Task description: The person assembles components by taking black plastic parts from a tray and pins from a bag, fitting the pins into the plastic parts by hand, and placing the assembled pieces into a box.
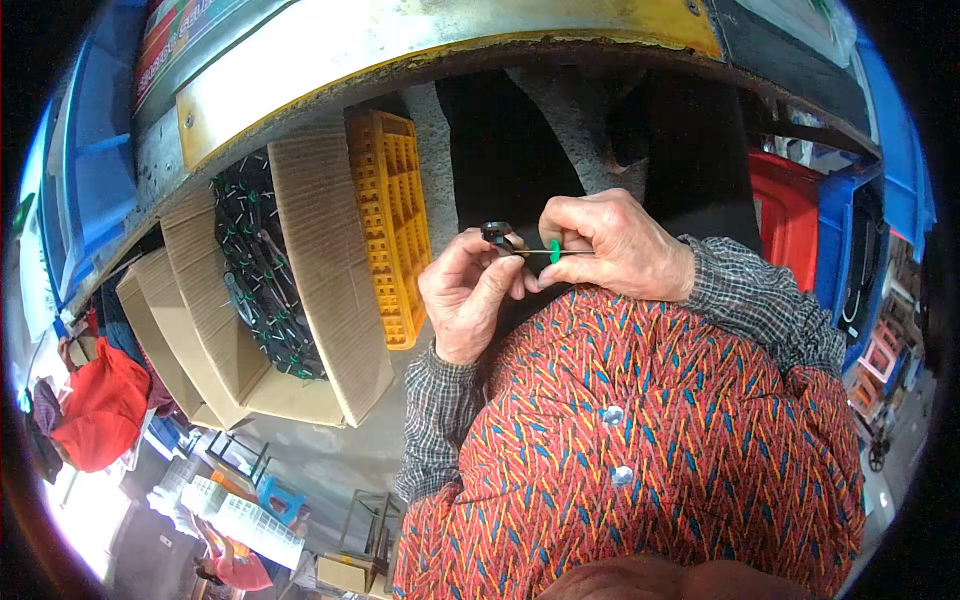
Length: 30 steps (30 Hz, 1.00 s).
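Observation:
My left hand is closed, its thumb and fingers pinching a small black part with a round head. A thin metal rod runs from this part towards my right hand. Around the rod sits a small green disc, pinched between the thumb and fingers of my closed right hand. Both hands are close together above my lap, in front of the patterned apron. Part of the rod's right end is hidden by my fingers.
An open cardboard box at the left holds many black parts with green and metal bits. Beside it stands a yellow plastic crate. A metal-edged workbench spans the far side. A red bin stands at the right.

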Motion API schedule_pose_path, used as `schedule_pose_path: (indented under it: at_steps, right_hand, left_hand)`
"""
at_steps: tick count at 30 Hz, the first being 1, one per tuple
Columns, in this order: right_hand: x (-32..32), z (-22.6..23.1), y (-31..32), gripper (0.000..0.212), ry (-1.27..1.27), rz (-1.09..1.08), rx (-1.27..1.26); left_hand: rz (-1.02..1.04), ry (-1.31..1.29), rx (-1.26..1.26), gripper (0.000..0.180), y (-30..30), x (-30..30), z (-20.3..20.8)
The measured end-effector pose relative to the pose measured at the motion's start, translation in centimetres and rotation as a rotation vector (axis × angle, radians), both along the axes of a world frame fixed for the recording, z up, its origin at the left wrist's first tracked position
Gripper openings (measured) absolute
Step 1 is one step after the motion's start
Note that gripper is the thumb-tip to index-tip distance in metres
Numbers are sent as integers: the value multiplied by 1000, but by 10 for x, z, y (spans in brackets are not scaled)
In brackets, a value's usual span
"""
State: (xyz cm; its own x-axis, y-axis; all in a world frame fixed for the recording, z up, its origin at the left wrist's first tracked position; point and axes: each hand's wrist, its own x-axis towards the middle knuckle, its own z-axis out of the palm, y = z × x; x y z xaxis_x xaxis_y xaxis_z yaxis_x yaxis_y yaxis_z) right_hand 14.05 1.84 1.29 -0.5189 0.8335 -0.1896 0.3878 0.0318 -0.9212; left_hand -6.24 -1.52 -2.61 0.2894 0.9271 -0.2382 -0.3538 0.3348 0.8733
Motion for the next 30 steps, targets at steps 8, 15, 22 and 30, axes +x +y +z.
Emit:
schedule_pose_path:
  at_steps: [8,15,22,30]
  right_hand:
    - [6,-2,2,19,118,41,-278]
    - [1,-5,1,27,44,7,-132]
    - [-3,-7,-1,36,-6,-59,-33]
    - [5,-11,-2,17,146,-28,-208]
  left_hand:
    - [44,-52,-2,14,1,5,3]
    - [45,-22,13,14,0,4,4]
    - [22,10,36,15,-1,4,-3]
    - [65,-52,-4,15,-1,8,0]
